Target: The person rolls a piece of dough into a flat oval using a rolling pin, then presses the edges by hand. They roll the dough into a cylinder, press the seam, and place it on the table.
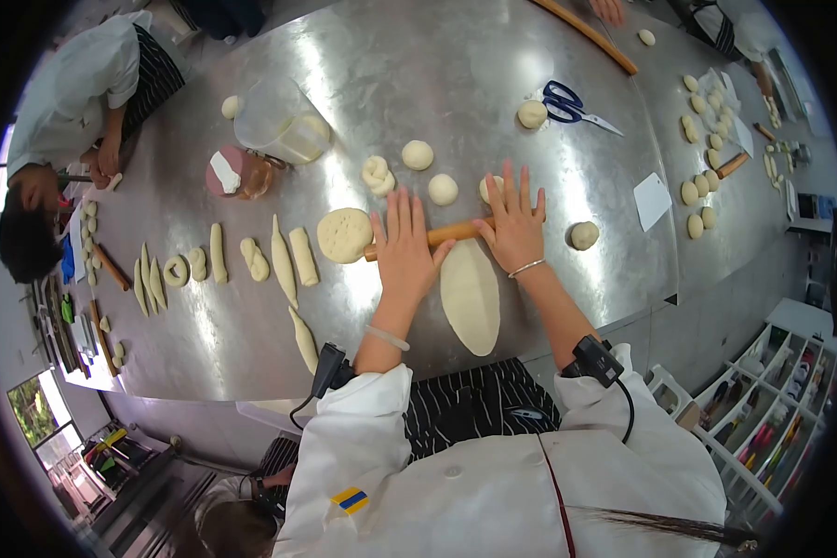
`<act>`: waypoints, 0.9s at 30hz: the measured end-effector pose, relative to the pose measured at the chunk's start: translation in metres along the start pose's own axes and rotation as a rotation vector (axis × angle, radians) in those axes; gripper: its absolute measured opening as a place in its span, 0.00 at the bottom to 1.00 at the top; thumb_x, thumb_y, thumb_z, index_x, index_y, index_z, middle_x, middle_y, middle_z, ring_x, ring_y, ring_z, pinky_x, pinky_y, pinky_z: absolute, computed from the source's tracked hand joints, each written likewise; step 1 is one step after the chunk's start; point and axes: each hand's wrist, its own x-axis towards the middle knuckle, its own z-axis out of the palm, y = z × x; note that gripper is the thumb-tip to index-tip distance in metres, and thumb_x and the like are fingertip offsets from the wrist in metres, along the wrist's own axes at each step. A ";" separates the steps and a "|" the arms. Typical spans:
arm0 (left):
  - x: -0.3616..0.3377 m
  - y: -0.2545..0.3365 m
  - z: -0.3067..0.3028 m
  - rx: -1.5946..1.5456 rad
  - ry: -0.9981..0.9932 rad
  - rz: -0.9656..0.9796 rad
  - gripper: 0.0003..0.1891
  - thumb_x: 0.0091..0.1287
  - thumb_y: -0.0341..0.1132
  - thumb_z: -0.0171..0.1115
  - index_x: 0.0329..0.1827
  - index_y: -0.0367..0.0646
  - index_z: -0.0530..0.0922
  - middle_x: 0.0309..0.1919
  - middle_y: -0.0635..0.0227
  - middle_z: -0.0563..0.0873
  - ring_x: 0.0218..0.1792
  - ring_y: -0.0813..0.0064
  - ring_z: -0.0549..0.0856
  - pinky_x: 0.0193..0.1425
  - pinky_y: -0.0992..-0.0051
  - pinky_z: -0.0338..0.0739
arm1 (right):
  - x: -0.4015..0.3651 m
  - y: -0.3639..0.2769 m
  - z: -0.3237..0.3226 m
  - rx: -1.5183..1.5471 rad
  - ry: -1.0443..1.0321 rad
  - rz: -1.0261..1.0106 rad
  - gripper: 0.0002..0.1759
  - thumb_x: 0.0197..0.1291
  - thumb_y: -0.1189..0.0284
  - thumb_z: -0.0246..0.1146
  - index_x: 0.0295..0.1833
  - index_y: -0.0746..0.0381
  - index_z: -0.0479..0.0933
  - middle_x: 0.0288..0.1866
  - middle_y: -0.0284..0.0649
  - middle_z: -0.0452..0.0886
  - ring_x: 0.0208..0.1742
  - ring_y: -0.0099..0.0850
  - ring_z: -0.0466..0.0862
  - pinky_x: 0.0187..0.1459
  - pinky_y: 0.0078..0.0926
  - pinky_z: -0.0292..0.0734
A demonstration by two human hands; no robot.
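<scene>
Both my palms lie on a wooden rolling pin (451, 233), my left hand (406, 244) toward its left end and my right hand (514, 226) toward its right end. The fingers of both hands are stretched out. Below the pin, a long flat oval of dough (471, 298) extends toward my apron. A round flat piece of dough (344, 235) lies just left of my left hand. Beyond the pin sit a knotted piece (378, 176) and two dough balls (418, 154) (443, 190); another piece is partly hidden by my right hand.
Shaped dough pieces (282, 262) line the steel table (363, 84) on the left. A clear pitcher (282, 121) and a reddish container (239, 174) stand back left. Blue scissors (572, 107) and a white scraper (653, 202) lie right. A person (74, 93) leans over the left end.
</scene>
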 end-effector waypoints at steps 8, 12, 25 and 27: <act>-0.087 0.021 0.013 -0.041 -0.070 0.037 0.50 0.59 0.62 0.63 0.75 0.34 0.59 0.76 0.47 0.57 0.77 0.41 0.52 0.79 0.45 0.43 | -0.083 0.002 -0.012 0.037 -0.119 -0.002 0.48 0.56 0.46 0.65 0.78 0.53 0.58 0.83 0.45 0.48 0.83 0.49 0.45 0.74 0.66 0.39; -0.106 0.028 0.012 -0.038 -0.106 0.026 0.48 0.59 0.61 0.63 0.75 0.36 0.61 0.77 0.50 0.57 0.78 0.44 0.51 0.79 0.46 0.44 | -0.105 0.003 -0.013 0.058 -0.156 0.015 0.48 0.56 0.47 0.65 0.78 0.54 0.58 0.83 0.44 0.48 0.83 0.49 0.45 0.74 0.67 0.41; -0.079 0.022 -0.019 -0.021 -0.009 0.011 0.45 0.58 0.53 0.66 0.75 0.38 0.61 0.78 0.47 0.55 0.79 0.44 0.47 0.77 0.38 0.37 | -0.062 0.005 -0.029 0.091 0.003 0.070 0.41 0.64 0.45 0.57 0.78 0.51 0.57 0.82 0.50 0.48 0.81 0.54 0.48 0.72 0.67 0.46; -0.061 0.023 -0.020 -0.034 0.064 0.017 0.44 0.58 0.51 0.66 0.75 0.37 0.61 0.78 0.46 0.54 0.79 0.44 0.46 0.77 0.38 0.37 | -0.043 0.008 -0.024 0.099 0.087 0.072 0.42 0.64 0.47 0.58 0.78 0.52 0.57 0.82 0.53 0.47 0.81 0.55 0.48 0.72 0.67 0.45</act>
